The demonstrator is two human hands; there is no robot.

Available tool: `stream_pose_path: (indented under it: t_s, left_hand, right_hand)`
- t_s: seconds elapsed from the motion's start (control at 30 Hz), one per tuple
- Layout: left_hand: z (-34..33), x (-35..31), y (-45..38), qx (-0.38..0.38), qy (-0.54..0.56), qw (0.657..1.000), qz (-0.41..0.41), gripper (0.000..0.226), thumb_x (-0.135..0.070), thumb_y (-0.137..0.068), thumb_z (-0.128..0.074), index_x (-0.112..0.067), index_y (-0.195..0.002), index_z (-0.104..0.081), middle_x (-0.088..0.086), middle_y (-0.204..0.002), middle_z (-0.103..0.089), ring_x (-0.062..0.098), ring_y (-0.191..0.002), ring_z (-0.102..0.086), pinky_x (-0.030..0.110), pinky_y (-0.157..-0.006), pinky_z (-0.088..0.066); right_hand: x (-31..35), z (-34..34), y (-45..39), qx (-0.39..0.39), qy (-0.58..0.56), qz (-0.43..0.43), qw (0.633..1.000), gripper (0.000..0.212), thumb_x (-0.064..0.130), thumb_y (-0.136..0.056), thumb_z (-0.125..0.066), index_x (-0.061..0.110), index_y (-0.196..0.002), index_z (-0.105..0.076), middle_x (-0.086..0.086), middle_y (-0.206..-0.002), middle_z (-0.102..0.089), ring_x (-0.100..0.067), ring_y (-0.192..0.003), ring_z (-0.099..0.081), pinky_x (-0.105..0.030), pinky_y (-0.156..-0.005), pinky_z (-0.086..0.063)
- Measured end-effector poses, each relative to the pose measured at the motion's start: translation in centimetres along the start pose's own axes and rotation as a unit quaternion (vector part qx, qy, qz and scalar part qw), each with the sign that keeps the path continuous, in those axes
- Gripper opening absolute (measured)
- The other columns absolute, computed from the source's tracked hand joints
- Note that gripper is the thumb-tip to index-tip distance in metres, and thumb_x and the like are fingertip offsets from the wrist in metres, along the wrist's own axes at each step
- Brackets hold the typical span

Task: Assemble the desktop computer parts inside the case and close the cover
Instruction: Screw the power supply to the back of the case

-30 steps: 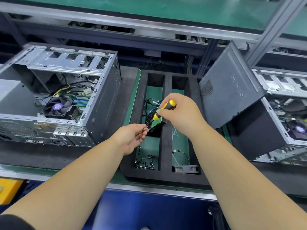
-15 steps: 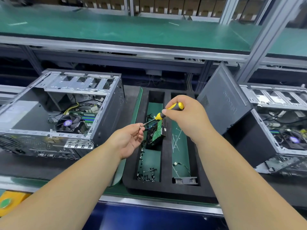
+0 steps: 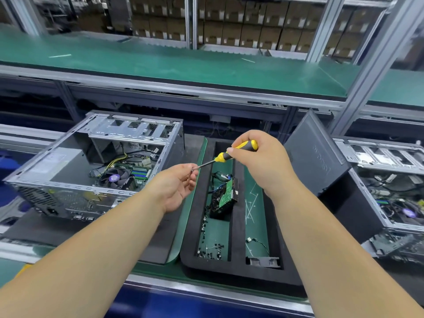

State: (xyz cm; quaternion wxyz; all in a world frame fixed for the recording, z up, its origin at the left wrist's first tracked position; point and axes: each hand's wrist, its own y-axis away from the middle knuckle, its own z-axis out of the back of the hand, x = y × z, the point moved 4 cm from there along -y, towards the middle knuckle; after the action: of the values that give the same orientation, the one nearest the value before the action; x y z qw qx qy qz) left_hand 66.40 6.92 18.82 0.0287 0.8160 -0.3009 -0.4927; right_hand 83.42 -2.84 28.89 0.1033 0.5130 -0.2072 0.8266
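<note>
While the case [image 3: 96,166] stood uncovered at the worktop's left edge, a screw [image 3: 192,169] was pinched by the left hand [image 3: 176,187] against the screwdriver [image 3: 226,156] gripped by the right hand [image 3: 263,161]. The drive [image 3: 223,198] remained in the foam tray [image 3: 238,269]; fitting and the cover [image 3: 314,154] were judged outstanding.

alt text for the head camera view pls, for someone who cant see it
The right hand grips a yellow-and-black screwdriver whose tip meets a small screw pinched by the left hand. Below lies a black foam tray holding loose screws; an open computer case stands left.
</note>
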Motion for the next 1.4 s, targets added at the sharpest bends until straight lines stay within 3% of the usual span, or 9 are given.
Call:
stream_pose_path:
  t_s: [0.2,0.37,0.57,0.67,0.87,1.03,1.17,1.27,1.4]
  left_hand:
    - [2.6,-3.3,2.1,-0.043,-0.17,0.975,-0.14,0.019,-0.003,-0.099,-0.05,-0.01,-0.086,-0.062,0.001,-0.074,-0.061,0.006,-0.063,-0.052,0.015,-0.062,-0.046]
    - [7.0,-7.5,3.2,-0.043,-0.237,0.941,-0.237,0.017,-0.005,-0.097,-0.053,-0.013,-0.087,-0.065,-0.003,-0.071,-0.065,0.009,-0.065,-0.056,0.022,-0.068,-0.049]
    - [14.4,-12.7,3.8,-0.044,-0.291,0.917,-0.271,0.018,-0.023,-0.095,-0.054,-0.032,-0.087,-0.067,-0.01,-0.072,-0.064,0.008,-0.063,-0.056,0.027,-0.056,-0.044]
    - [18.1,-15.2,3.8,-0.043,-0.288,0.913,-0.286,0.015,-0.027,-0.092,-0.056,-0.038,-0.092,-0.066,-0.009,-0.081,-0.066,0.006,-0.076,-0.062,0.021,-0.066,-0.05]
    - [24.3,-18.5,3.0,-0.022,-0.314,0.916,-0.247,0.05,-0.056,-0.077,-0.06,-0.034,-0.122,-0.051,-0.008,-0.118,-0.061,0.005,-0.108,-0.06,0.029,-0.092,-0.046]
    - [31.5,-21.1,2.3,-0.276,-0.605,0.725,-0.181,0.059,-0.05,-0.087,-0.057,-0.017,-0.134,-0.046,0.012,-0.131,-0.053,0.035,-0.123,-0.043,0.044,-0.099,-0.033]
    - [33.9,-19.5,2.3,-0.247,-0.58,0.776,-0.022,0.065,-0.046,-0.089,-0.054,-0.011,-0.139,-0.033,0.019,-0.132,-0.048,0.037,-0.109,-0.047,0.04,-0.086,-0.042]
    - [33.9,-19.4,2.4,-0.258,-0.589,0.765,-0.037,0.068,-0.051,-0.088,-0.054,-0.013,-0.139,-0.032,0.014,-0.124,-0.056,0.029,-0.089,-0.048,0.035,-0.068,-0.037]
    - [33.6,-19.7,2.8,-0.286,-0.6,0.746,-0.047,0.085,-0.065,-0.076,-0.064,-0.019,-0.141,-0.034,0.008,-0.123,-0.058,0.031,-0.1,-0.055,0.035,-0.071,-0.039]
  right_hand:
    - [1.9,-2.8,0.4,0.004,0.019,0.013,1.0,0.008,0.031,-0.088,-0.072,0.024,-0.088,-0.067,0.018,-0.069,-0.07,-0.001,-0.05,-0.046,-0.012,-0.043,-0.037]
    - [3.6,-7.0,0.6,0.007,0.005,-0.022,1.0,0.009,0.035,-0.085,-0.073,0.027,-0.083,-0.071,0.005,-0.073,-0.074,-0.01,-0.063,-0.064,-0.038,-0.067,-0.055]
    - [6.3,-14.7,0.7,0.061,-0.003,-0.058,0.996,0.018,0.029,-0.083,-0.076,0.012,-0.084,-0.069,-0.001,-0.074,-0.075,-0.011,-0.063,-0.067,-0.032,-0.063,-0.051]
    - [7.9,-18.9,0.7,0.062,0.012,-0.048,0.997,0.019,0.03,-0.088,-0.071,0.013,-0.083,-0.066,0.002,-0.075,-0.075,-0.011,-0.065,-0.068,-0.034,-0.066,-0.054]
    - [8.1,-25.8,0.5,0.003,-0.023,-0.059,0.998,0.018,0.034,-0.089,-0.07,0.017,-0.086,-0.067,0.003,-0.076,-0.075,-0.006,-0.065,-0.066,-0.024,-0.059,-0.052]
    - [4.7,-28.8,0.5,-0.078,-0.009,-0.104,0.991,0.016,0.037,-0.091,-0.066,0.024,-0.082,-0.065,0.01,-0.079,-0.074,-0.003,-0.076,-0.067,-0.027,-0.065,-0.045]
    - [1.8,-30.0,1.0,-0.107,0.005,-0.151,0.983,0.017,0.038,-0.091,-0.065,0.026,-0.079,-0.064,0.011,-0.083,-0.073,-0.003,-0.091,-0.062,-0.028,-0.068,-0.042]
    - [0.8,-30.2,1.1,-0.122,0.016,-0.141,0.982,0.014,0.037,-0.092,-0.063,0.025,-0.085,-0.063,0.02,-0.078,-0.071,0.013,-0.079,-0.058,-0.024,-0.062,-0.037]
    - [-0.2,-30.3,1.0,-0.132,0.035,-0.123,0.983,0.017,0.05,-0.088,-0.06,0.034,-0.084,-0.059,0.018,-0.083,-0.071,0.008,-0.079,-0.063,-0.028,-0.064,-0.045]
